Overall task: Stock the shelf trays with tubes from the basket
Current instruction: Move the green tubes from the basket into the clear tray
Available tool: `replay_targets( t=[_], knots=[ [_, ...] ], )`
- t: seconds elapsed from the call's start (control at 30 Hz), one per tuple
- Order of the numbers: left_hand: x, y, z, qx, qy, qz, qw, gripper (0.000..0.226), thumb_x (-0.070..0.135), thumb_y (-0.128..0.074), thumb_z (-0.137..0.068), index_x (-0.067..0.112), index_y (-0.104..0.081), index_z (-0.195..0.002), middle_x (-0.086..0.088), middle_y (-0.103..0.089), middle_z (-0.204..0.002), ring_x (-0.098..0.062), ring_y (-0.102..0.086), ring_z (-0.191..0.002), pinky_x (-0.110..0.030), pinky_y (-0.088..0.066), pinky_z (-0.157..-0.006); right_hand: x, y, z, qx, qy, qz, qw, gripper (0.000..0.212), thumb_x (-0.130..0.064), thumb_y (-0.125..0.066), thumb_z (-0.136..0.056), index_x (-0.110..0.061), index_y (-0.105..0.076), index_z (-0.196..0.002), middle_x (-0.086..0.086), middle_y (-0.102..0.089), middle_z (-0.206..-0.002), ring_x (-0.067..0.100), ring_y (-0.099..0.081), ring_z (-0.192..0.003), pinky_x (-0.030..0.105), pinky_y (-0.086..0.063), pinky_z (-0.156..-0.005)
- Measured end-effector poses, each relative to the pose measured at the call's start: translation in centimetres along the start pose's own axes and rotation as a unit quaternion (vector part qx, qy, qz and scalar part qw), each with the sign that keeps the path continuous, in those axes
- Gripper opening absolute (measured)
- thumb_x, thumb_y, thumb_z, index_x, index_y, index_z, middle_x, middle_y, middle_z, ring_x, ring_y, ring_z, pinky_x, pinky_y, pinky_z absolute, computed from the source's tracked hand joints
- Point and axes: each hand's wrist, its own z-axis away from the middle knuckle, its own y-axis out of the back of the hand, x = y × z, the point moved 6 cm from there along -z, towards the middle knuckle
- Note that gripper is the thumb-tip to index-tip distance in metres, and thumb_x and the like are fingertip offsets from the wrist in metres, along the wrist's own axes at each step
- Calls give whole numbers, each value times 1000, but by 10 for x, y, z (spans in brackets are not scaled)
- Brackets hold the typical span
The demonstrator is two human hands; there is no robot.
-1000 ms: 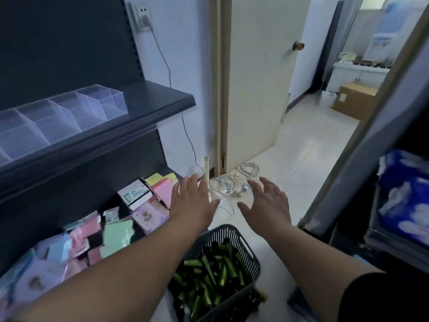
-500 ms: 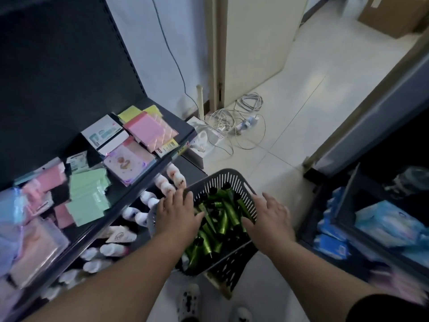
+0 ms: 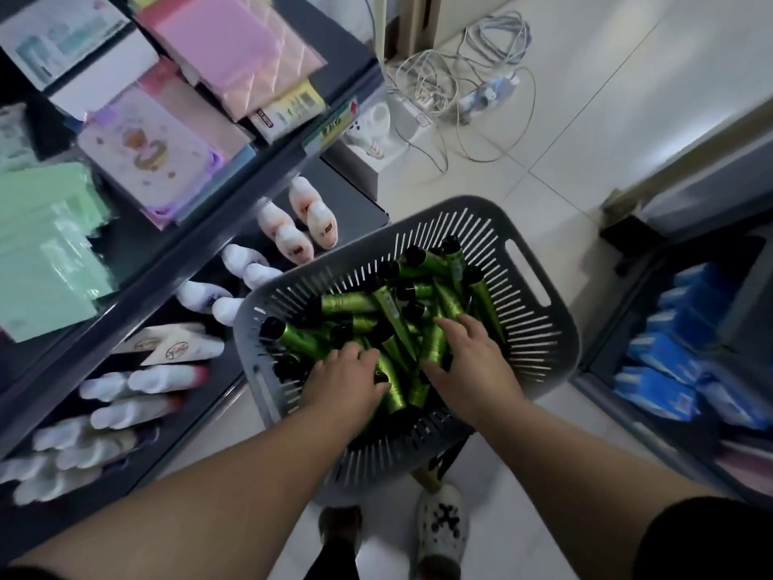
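Left hand [image 3: 347, 378] and right hand [image 3: 468, 362] have dropped among tubes [image 3: 347, 303] in the basket [image 3: 543, 328].

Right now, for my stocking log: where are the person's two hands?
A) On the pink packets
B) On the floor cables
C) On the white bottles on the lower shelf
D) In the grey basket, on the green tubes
D: the left hand and the right hand both lie on the green tubes inside the grey basket.

Pale tiled floor [image 3: 627, 119] fills the upper right, a tangle of white cables [image 3: 439, 77] lying at top centre. Dark shelving [image 3: 175, 261] runs down the left.
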Motion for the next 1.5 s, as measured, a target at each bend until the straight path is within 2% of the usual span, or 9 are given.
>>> replay_targets(
  t=[0.3, 0.43, 0.63, 0.77, 1.0, 1.1, 1.2, 1.3, 1.5],
  knots=[
    [-5, -34, -27, -52, -37, 44, 997, 35, 30, -57, -93, 15, -48, -123, -8, -56, -124, -28, -55, -110, -40, -49, -86, 12, -44, -42, -49, -72, -60, 994, 57, -31, -47, -99, -24, -23, -150, 17, -43, -136, 32, -54, -110, 33, -46, -80],
    [-14, -23, -32, -5, -19, 78, 997, 40, 35, -51, -96, 14, -43, -128, -8, -52, -126, -27, -53, -110, -39, -48, -87, 16, -58, -59, -57, -107, -115, 986, 52, -28, -45, -99, -27, -27, -148, 17, -51, -121, 30, -59, -88, 32, -46, -63],
    [-17, 9, -32, 88, 0, 197, 976, 44, 35, -46, -98, 17, -37, -137, -8, -47, -132, -26, -51, -111, -32, -44, -84, 15, -60, -67, -56, -157, -173, 971, 64, -13, -51, -94, -33, -22, -147, 15, -54, -114, 28, -55, -84, 29, -44, -55],
    [-13, 24, -27, 111, 5, 233, 966, 44, 31, -47, -98, 18, -36, -140, -7, -42, -138, -24, -49, -117, -27, -38, -83, 12, -60, -50, -93, -206, -327, 917, 82, -16, -60, -90, -37, -9, -151, 12, -54, -119, 30, -61, -93, 44, -58, -78],
    [-8, 81, 12, 195, 33, 276, 941, 25, 24, -55, -94, 13, -47, -115, -8, -48, -117, -17, -45, -90, -24, -36, -74, -1, -29, 0, -146, -221, -553, 790, 72, -2, -59, -91, -23, -24, -151, 14, -58, -88, 18, -60, -53, 39, -56, -72],
    [-3, 121, 42, 250, 49, 306, 917, 18, 22, -58, -91, 13, -46, -102, -5, -53, -105, -19, -48, -89, -18, -26, -66, -17, 8, 24, -163, -172, -612, 754, 62, 2, -53, -94, -15, -29, -148, 14, -60, -93, 13, -61, -44, 37, -52, -71],
    [0, 152, 77, 265, 101, 356, 890, 20, 28, -59, -90, 17, -46, -102, 4, -56, -96, -14, -50, -79, -23, -31, -66, -40, 55, 50, -195, -97, -658, 721, 36, 4, -51, -94, -16, -50, -124, 12, -68, -99, 23, -67, -76, 38, -51, -83],
    [2, 182, 114, 285, 139, 432, 844, 22, 35, -60, -84, 22, -50, -99, 8, -57, -87, -15, -55, -77, -26, -44, -66, -61, 103, 75, -220, -11, -646, 731, 32, 3, -49, -94, -13, -57, -120, 11, -68, -104, 28, -61, -94, 40, -46, -86],
    [29, 243, 201, 362, 54, 588, 721, 13, 24, -60, -90, 15, -52, -96, -4, -60, -88, -20, -62, -76, -24, -48, -57, -97, 192, 135, -223, 92, -629, 739, 38, 2, -43, -93, -14, -55, -126, 14, -63, -97, 26, -62, -83, 42, -49, -76]
  ],
)
